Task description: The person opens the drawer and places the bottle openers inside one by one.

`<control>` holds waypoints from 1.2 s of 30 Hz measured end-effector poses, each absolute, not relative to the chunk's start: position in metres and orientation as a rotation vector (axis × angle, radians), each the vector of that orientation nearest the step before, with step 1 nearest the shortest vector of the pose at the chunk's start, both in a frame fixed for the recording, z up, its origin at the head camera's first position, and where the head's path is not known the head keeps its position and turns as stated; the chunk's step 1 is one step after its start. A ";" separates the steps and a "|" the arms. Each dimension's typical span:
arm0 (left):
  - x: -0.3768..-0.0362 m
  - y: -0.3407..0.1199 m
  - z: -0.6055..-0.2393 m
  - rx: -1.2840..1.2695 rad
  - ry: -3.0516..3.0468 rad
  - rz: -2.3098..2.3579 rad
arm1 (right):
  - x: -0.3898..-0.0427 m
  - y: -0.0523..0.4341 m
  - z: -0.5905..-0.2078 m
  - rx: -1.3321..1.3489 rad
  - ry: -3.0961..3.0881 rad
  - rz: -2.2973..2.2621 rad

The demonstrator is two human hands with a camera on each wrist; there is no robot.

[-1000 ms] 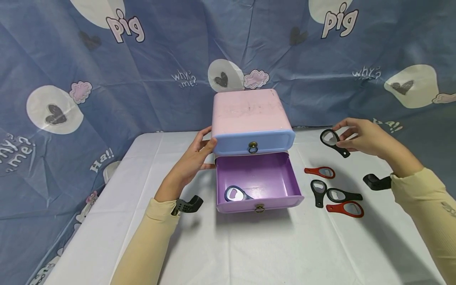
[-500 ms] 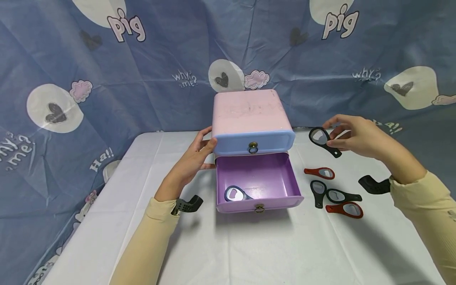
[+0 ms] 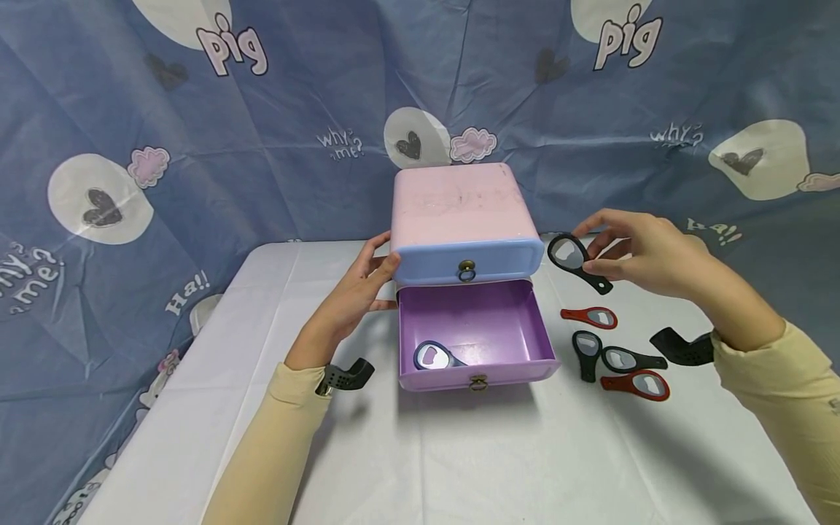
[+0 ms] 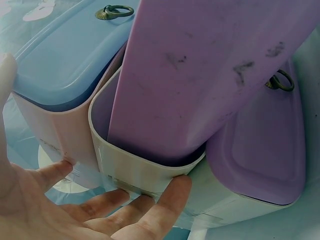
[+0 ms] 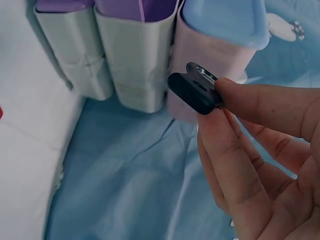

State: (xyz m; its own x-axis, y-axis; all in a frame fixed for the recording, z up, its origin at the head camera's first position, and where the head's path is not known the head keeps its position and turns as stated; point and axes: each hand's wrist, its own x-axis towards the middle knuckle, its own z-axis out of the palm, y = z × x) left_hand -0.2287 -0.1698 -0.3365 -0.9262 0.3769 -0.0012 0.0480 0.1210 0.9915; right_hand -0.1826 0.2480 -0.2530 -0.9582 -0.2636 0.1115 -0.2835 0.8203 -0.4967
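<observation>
Her right hand (image 3: 646,251) pinches a black bottle opener (image 3: 577,262) (held in the air); the left hand (image 3: 357,292), fingers straight, steadies the drawer box (image 3: 459,208).

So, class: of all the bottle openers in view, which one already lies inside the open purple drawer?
The blue-rimmed bottle opener, alone in the purple drawer. The black opener is in the right hand; the others lie on the table.

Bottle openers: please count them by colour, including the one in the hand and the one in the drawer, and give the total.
Black: 3, one pinched by the right hand, two on the table
Red: 2, on the table
Blue: 1, in the open purple drawer
Total: 6
</observation>
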 end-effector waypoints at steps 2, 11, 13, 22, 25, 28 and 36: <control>-0.228 -0.170 -0.337 0.415 2.150 1.883 | -0.180 0.243 -0.252 0.467 -2.946 0.795; -0.229 -0.171 -0.339 0.413 2.141 1.888 | -0.169 0.227 -0.252 0.560 -2.894 0.737; -0.229 -0.171 -0.339 0.414 2.139 1.889 | -0.168 0.225 -0.252 0.567 -2.884 0.720; -0.228 -0.172 -0.338 0.409 2.143 1.894 | -0.164 0.227 -0.249 0.561 -2.907 0.718; -0.229 -0.172 -0.337 0.412 2.142 1.895 | -0.163 0.228 -0.250 0.549 -2.916 0.732; -0.229 -0.172 -0.337 0.418 2.145 1.895 | -0.161 0.228 -0.250 0.542 -2.918 0.729; -0.230 -0.170 -0.335 0.421 2.146 1.896 | -0.155 0.230 -0.249 0.584 -2.923 0.693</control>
